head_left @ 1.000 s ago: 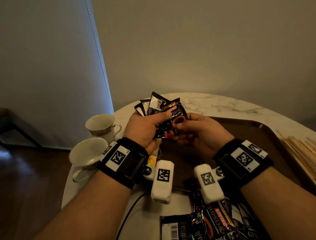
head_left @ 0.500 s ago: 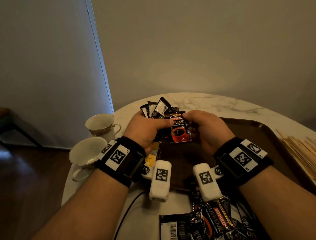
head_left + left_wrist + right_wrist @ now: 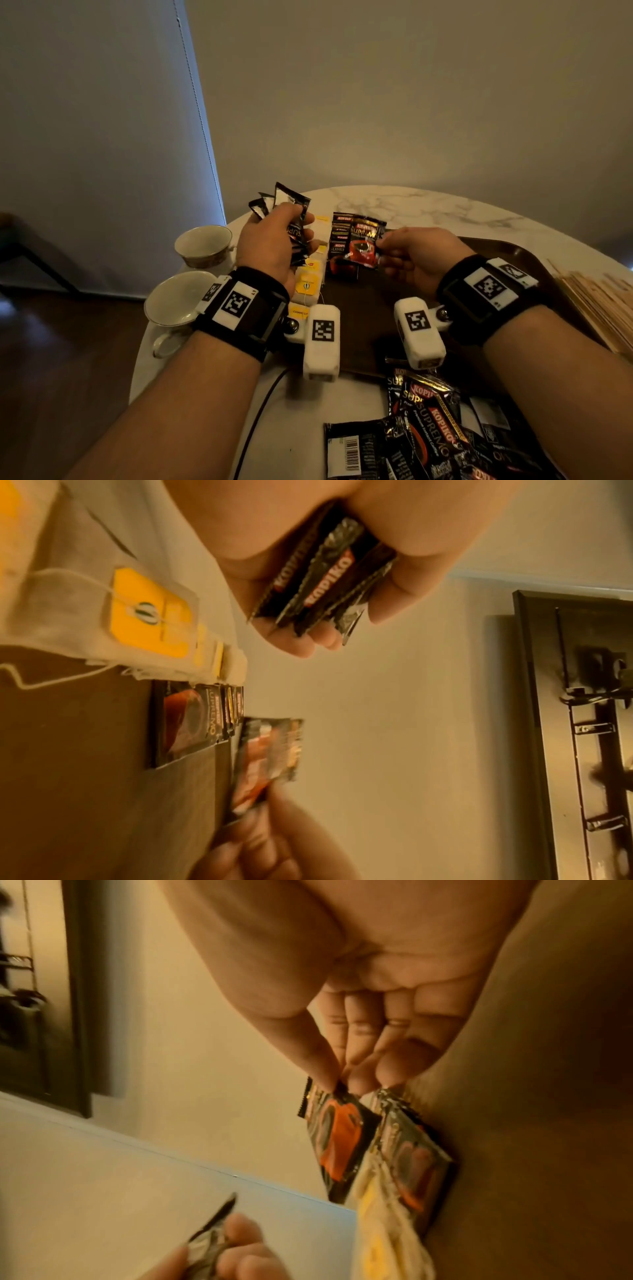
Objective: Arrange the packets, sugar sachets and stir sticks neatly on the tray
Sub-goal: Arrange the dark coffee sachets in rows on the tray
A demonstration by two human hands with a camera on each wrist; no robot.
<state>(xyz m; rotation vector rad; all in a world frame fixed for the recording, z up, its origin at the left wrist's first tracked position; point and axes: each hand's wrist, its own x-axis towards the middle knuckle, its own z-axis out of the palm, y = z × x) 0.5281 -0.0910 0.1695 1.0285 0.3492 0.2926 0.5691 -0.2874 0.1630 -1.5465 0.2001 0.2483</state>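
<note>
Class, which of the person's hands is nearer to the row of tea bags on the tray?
Left. The left hand is directly above the tea bags; the right hand is off to their right.

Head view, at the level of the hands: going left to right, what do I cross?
Two white teacups → left hand gripping a fan of black coffee packets → row of black packets on the dark brown tray → single black-and-red packet → right hand pinching it → pale wooden stir sticks.
</note>
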